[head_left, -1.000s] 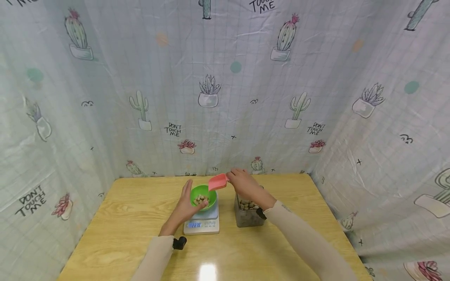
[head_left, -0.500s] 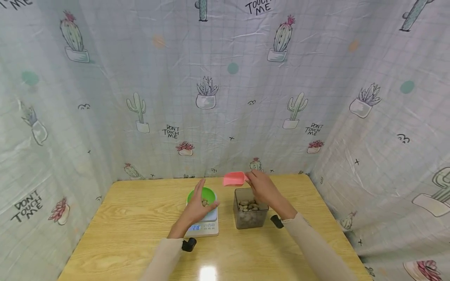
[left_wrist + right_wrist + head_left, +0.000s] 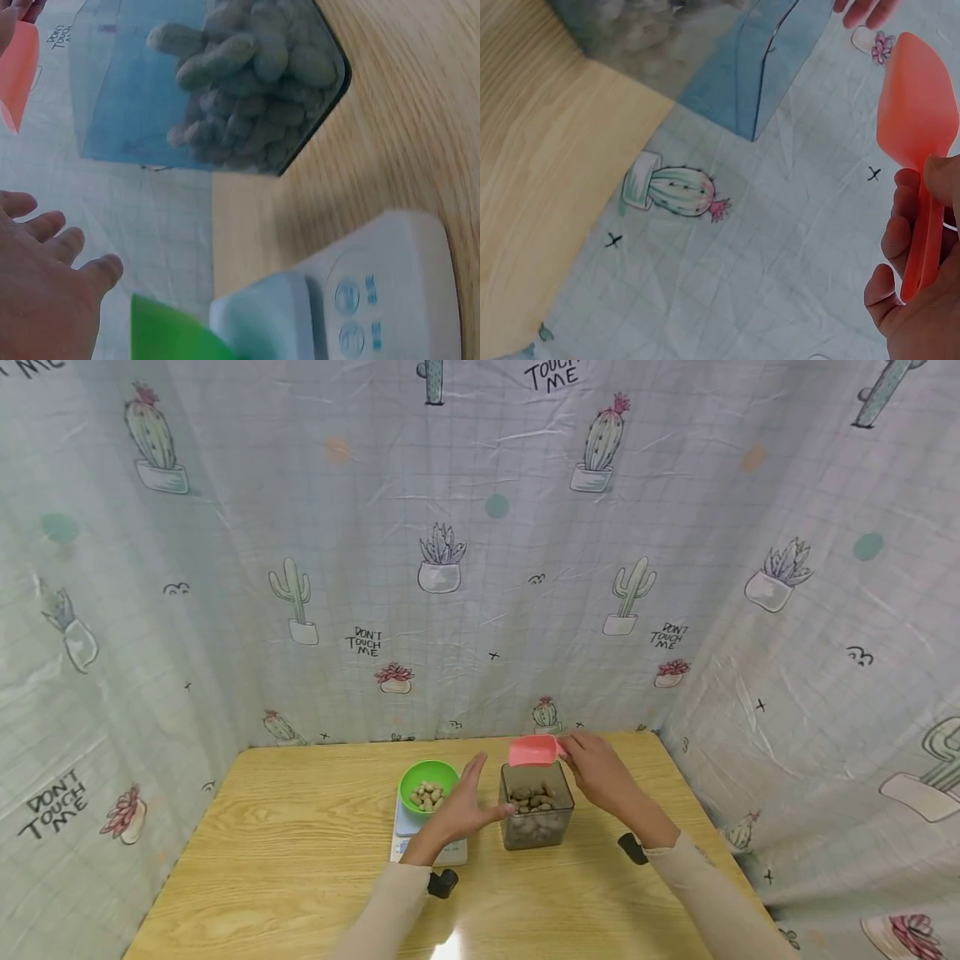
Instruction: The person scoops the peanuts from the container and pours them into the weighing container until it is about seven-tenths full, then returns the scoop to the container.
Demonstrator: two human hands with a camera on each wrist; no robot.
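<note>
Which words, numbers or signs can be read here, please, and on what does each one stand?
"DON'T TOUCH ME": on the backdrop, repeated, partly cut off at the top edge.
"x": small marks, same backdrop.
On the scale, display: too small to read.
Button labels: too blurred to read.

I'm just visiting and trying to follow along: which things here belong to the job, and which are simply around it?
Seemingly part of the job:
pink scoop, held by the right hand
see-through tub of peanuts
green bowl, also holding peanuts
scale under the bowl

Simply around it:
wooden table
cactus-print cloth
</note>
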